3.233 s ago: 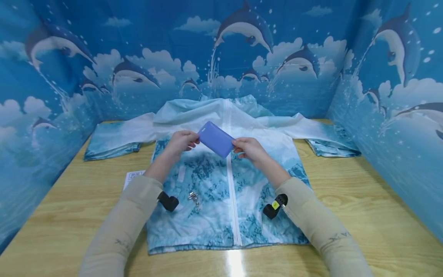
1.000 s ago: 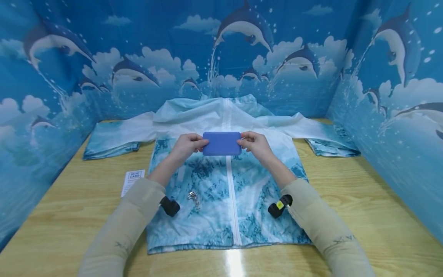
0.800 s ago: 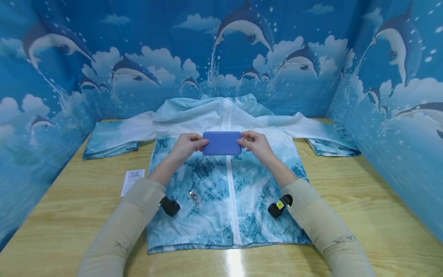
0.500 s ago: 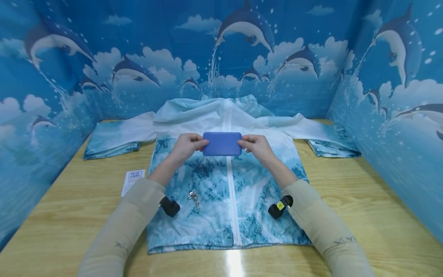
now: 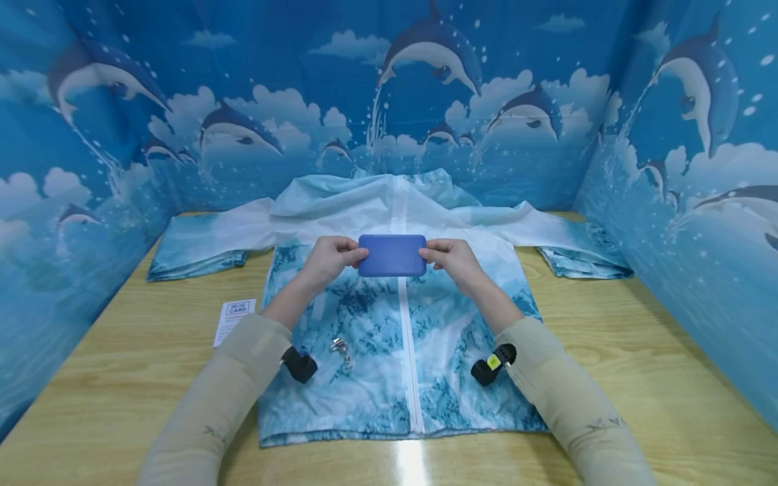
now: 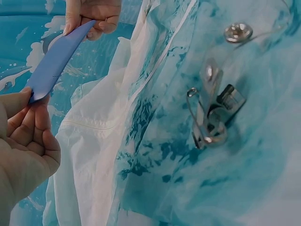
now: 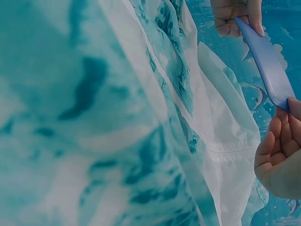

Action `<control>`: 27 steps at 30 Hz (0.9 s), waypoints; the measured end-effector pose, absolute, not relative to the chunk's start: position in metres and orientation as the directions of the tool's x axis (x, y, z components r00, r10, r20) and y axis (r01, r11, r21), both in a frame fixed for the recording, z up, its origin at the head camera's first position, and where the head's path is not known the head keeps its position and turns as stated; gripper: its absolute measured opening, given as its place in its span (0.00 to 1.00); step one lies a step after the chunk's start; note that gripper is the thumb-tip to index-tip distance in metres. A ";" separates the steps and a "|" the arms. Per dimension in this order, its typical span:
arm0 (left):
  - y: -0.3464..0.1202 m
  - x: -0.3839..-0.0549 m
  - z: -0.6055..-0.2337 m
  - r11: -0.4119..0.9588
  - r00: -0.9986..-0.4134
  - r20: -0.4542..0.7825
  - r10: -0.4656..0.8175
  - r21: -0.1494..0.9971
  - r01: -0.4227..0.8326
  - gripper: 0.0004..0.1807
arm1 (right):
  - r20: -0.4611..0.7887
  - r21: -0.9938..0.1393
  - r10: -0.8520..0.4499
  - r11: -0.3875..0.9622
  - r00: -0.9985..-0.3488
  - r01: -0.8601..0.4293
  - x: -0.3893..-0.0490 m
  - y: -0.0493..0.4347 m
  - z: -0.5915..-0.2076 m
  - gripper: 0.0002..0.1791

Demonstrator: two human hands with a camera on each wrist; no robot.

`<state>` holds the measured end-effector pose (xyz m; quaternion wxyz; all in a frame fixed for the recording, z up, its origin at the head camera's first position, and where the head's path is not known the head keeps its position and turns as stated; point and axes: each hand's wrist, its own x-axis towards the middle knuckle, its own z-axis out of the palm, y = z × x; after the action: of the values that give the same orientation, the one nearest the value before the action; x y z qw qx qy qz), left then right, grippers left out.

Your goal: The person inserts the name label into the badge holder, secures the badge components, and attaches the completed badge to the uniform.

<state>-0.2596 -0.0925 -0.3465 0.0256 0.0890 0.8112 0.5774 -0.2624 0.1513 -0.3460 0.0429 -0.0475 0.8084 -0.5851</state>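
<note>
Both hands hold a flat blue-purple rectangular case level over the jacket. My left hand pinches its left short edge between thumb and fingers. At the opposite short edge, my right hand grips it the same way. Seen from the side in the left wrist view, the case is thin and slightly curved. Below it lies a white-and-teal zipped jacket, spread flat with its sleeves out to the sides. A metal badge clip with a snap on a clear strap rests on the jacket's left front.
A white printed card lies on the wooden table, left of the jacket. Folded sleeve ends reach out over the table on both sides. A dolphin-print curtain closes off the back and sides.
Over three seconds ago the case was tilted, its right end lower; it has since been turned level. In the last second hands and case have barely moved.
</note>
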 end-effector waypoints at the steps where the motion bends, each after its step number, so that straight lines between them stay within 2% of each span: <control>1: -0.092 -0.260 -0.347 0.313 -0.982 0.064 0.175 0.943 0.117 0.14 | -0.019 -0.952 -0.122 0.306 -0.992 -0.020 -0.262 0.151 -0.346 0.17; 27: -0.089 -0.258 -0.345 0.318 -0.977 0.037 0.209 0.942 0.104 0.14 | -0.054 -0.974 -0.084 0.224 -0.995 0.034 -0.263 0.153 -0.342 0.13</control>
<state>-0.2578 -0.0893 -0.3445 0.0459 0.0966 0.8105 0.5759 -0.2633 0.1530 -0.3422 0.0472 -0.0158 0.7810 -0.6225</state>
